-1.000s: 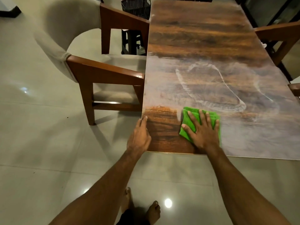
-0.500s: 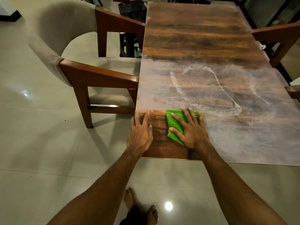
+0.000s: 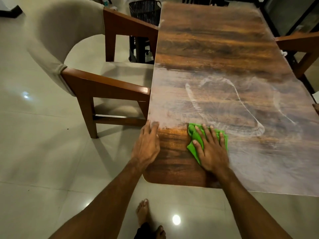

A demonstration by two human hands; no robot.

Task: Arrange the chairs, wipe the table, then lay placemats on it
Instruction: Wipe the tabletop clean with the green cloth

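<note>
A long dark wooden table (image 3: 215,49) runs away from me, its near half covered in a pale dusty film with wipe streaks. My right hand (image 3: 210,149) lies flat with spread fingers on a green cloth (image 3: 195,144), pressing it onto the table near the front left corner. My left hand (image 3: 146,147) rests open on the table's left edge, fingers straight. The wood around the cloth shows dark and clean. A beige upholstered chair (image 3: 82,54) with brown wooden arms stands at the table's left side.
A dark slatted bin (image 3: 145,11) stands on the floor behind the left chair. A second wooden chair arm (image 3: 296,42) shows at the table's right edge. The floor is glossy pale tile. My bare feet (image 3: 145,214) are below the near edge.
My right hand slid the cloth left toward the corner, then back a little right. My left hand moved from the corner up onto the table's left edge.
</note>
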